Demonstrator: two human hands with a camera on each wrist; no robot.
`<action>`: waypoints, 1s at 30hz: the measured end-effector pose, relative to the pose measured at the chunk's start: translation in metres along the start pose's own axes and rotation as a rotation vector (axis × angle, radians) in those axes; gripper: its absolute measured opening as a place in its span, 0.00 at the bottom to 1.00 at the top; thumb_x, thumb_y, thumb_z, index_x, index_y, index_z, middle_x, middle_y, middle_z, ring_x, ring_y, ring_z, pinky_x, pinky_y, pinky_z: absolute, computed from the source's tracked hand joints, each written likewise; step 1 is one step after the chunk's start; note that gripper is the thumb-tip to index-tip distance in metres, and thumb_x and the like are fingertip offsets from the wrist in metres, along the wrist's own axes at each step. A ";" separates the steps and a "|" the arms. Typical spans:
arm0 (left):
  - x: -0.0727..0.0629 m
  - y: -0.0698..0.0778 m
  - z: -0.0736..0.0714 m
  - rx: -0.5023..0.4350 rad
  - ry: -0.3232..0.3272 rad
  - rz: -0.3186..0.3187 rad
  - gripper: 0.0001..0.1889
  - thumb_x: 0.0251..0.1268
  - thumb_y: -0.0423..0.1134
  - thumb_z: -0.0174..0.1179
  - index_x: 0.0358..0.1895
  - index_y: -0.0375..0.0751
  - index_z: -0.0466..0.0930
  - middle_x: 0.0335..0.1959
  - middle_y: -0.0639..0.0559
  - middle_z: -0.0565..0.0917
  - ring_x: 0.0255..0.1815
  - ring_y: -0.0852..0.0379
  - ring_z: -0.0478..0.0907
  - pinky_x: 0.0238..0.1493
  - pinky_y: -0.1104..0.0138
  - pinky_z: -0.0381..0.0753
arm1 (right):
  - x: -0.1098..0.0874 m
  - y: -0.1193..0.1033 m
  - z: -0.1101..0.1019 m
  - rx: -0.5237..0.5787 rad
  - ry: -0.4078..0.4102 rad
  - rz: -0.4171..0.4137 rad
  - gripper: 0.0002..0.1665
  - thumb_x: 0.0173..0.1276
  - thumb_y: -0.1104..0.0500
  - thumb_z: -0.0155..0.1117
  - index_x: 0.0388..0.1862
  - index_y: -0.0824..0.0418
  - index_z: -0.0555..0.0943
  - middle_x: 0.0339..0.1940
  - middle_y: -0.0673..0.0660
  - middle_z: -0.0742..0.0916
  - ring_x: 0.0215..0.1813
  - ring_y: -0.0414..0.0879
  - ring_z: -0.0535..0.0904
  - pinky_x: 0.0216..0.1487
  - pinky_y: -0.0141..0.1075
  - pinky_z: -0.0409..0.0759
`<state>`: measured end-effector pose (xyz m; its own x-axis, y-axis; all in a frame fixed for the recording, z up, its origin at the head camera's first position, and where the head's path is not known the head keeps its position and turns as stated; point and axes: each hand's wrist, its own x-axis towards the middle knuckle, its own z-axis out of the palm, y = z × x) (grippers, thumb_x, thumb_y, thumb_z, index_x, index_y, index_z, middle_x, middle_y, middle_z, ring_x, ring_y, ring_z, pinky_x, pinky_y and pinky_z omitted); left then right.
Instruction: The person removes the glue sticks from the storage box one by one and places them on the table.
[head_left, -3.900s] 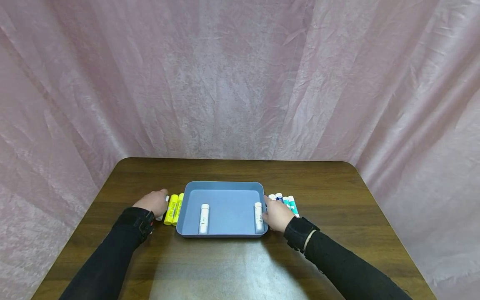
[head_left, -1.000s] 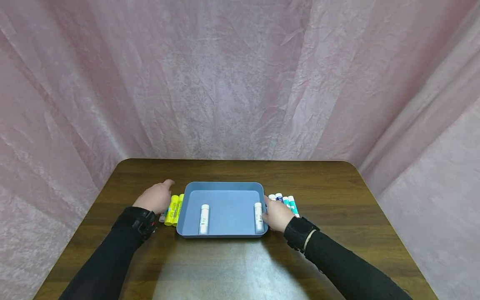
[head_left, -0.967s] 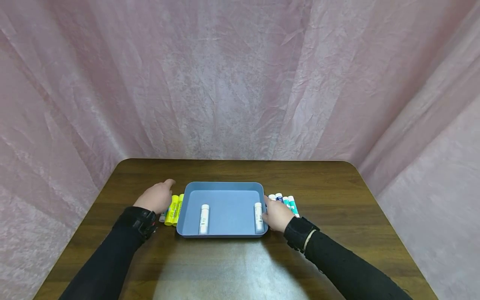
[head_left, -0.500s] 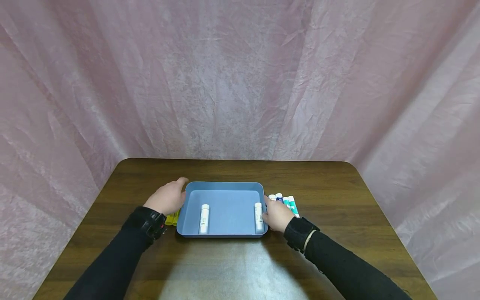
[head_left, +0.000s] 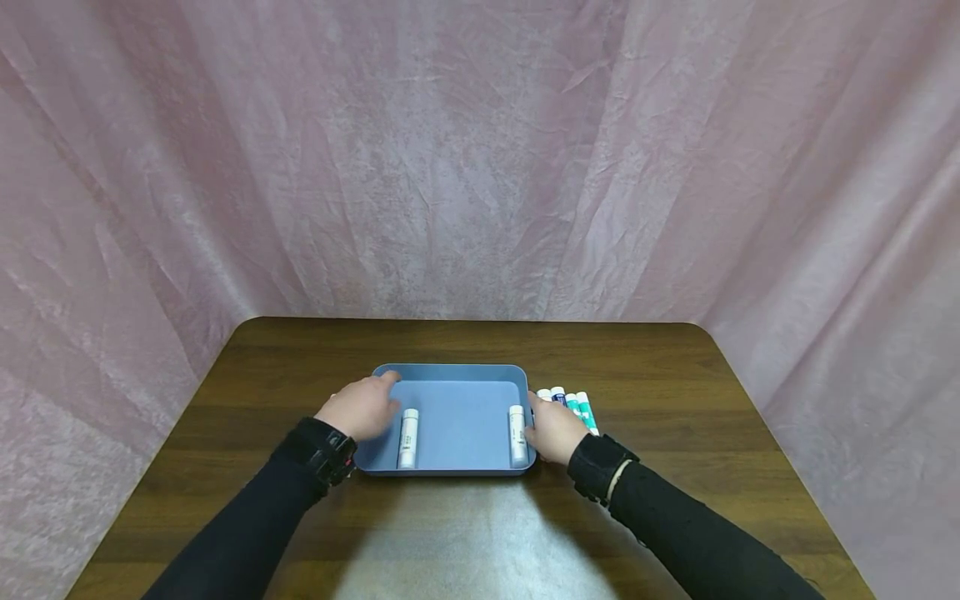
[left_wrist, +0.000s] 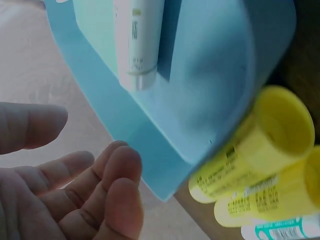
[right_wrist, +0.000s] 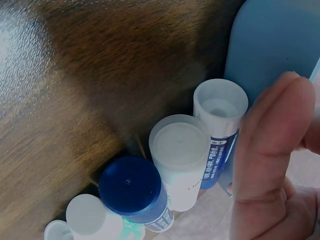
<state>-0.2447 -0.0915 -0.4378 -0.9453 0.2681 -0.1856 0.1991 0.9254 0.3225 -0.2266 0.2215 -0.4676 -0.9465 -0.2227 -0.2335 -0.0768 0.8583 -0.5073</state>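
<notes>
A shallow blue tray (head_left: 465, 400) holds two white glue sticks, one on the left (head_left: 408, 437) and one by the right wall (head_left: 517, 437). My left hand (head_left: 363, 408) hovers over the tray's left side, beside the left white stick, its fingers loosely bent and holding nothing in the left wrist view. Two yellow glue sticks (left_wrist: 235, 170) lie against the tray's outer left wall, hidden under my hand and wrist in the head view. At the right wall, my right hand (head_left: 557, 429) has its fingers right at the rim, with nothing seen gripped.
Beyond the yellow sticks lies a teal-and-white glue stick (left_wrist: 285, 229). Right of the tray, several glue sticks form a row, among them a blue-bottomed one (right_wrist: 130, 185) and a white one (right_wrist: 180, 150). A brown wooden table (head_left: 637, 358) bears everything; a pink curtain (head_left: 480, 167) hangs behind.
My left hand has moved right from beside the yellow glue sticks to over the tray's left side, covering those sticks in the head view. The right hand and tray have stayed put.
</notes>
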 end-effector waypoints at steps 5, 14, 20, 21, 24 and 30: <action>-0.002 0.008 0.006 0.024 -0.023 0.009 0.27 0.75 0.42 0.54 0.72 0.34 0.69 0.66 0.37 0.79 0.58 0.44 0.82 0.59 0.48 0.79 | 0.000 0.000 0.000 0.005 -0.009 0.007 0.38 0.72 0.65 0.58 0.78 0.71 0.60 0.25 0.55 0.82 0.14 0.42 0.75 0.19 0.34 0.73; 0.001 0.014 0.019 0.063 -0.095 -0.018 0.30 0.73 0.46 0.60 0.72 0.34 0.68 0.66 0.37 0.79 0.60 0.46 0.80 0.66 0.46 0.76 | 0.000 -0.001 -0.001 0.004 -0.008 0.014 0.39 0.71 0.66 0.59 0.79 0.70 0.60 0.30 0.56 0.84 0.13 0.42 0.76 0.19 0.34 0.74; -0.001 0.018 0.020 0.086 -0.128 -0.004 0.31 0.71 0.45 0.61 0.71 0.32 0.69 0.64 0.35 0.80 0.55 0.46 0.81 0.63 0.47 0.78 | 0.001 0.000 0.000 0.010 -0.010 0.021 0.39 0.72 0.65 0.59 0.79 0.70 0.59 0.31 0.57 0.84 0.14 0.43 0.76 0.19 0.34 0.75; -0.001 0.019 0.020 0.091 -0.132 -0.002 0.31 0.71 0.45 0.61 0.71 0.32 0.69 0.64 0.35 0.80 0.54 0.46 0.82 0.62 0.47 0.78 | 0.001 0.000 0.000 0.012 -0.011 0.022 0.39 0.72 0.65 0.59 0.79 0.70 0.59 0.32 0.57 0.84 0.14 0.43 0.76 0.20 0.34 0.75; -0.001 0.021 0.021 0.104 -0.146 -0.002 0.31 0.71 0.45 0.61 0.70 0.30 0.70 0.63 0.34 0.81 0.53 0.46 0.82 0.61 0.48 0.79 | 0.002 0.000 0.000 0.017 -0.017 0.024 0.39 0.72 0.65 0.59 0.79 0.69 0.59 0.31 0.57 0.84 0.14 0.43 0.76 0.20 0.34 0.75; 0.002 0.022 0.027 0.132 -0.168 0.001 0.31 0.71 0.45 0.61 0.70 0.28 0.70 0.62 0.32 0.81 0.56 0.45 0.81 0.64 0.48 0.77 | 0.001 0.001 0.001 0.020 -0.013 0.009 0.39 0.72 0.66 0.59 0.79 0.69 0.60 0.29 0.56 0.83 0.14 0.43 0.76 0.19 0.34 0.74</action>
<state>-0.2347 -0.0635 -0.4564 -0.8909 0.2997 -0.3414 0.2424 0.9492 0.2006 -0.2279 0.2221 -0.4691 -0.9431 -0.2209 -0.2486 -0.0618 0.8510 -0.5216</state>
